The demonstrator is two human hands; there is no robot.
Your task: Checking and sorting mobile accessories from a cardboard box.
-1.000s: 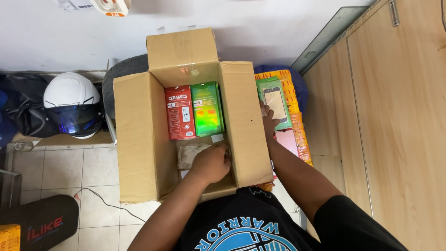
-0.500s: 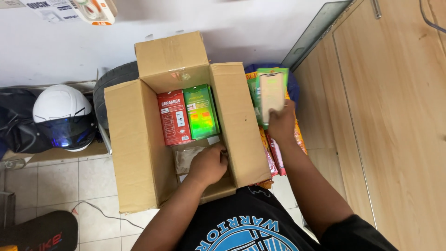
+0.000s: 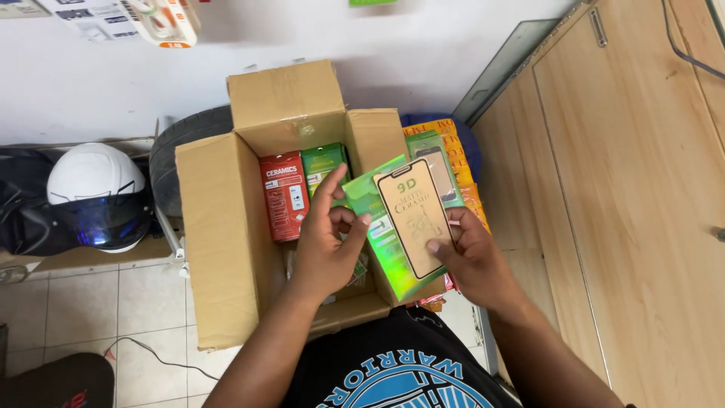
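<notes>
An open cardboard box [image 3: 219,249] sits on the floor in front of me. Inside stand a red packet [image 3: 281,196] and a green packet [image 3: 323,168]. My right hand [image 3: 470,261] holds a flat green packet with a beige phone-shaped card [image 3: 408,223] above the box's right wall. My left hand [image 3: 326,242] is raised over the box, its fingertips touching the left edge of that green packet. More green and orange packets [image 3: 445,162] lie stacked to the right of the box.
A white helmet with a dark visor [image 3: 97,198] rests at the left on a low ledge. A black tyre [image 3: 177,136] stands behind the box. Wooden cabinet doors [image 3: 627,196] fill the right side. Tiled floor [image 3: 83,310] lies at lower left.
My right hand lifted a green packet from the pile at the right and brought it over the box. My left hand rose out of the box to meet the packet.
</notes>
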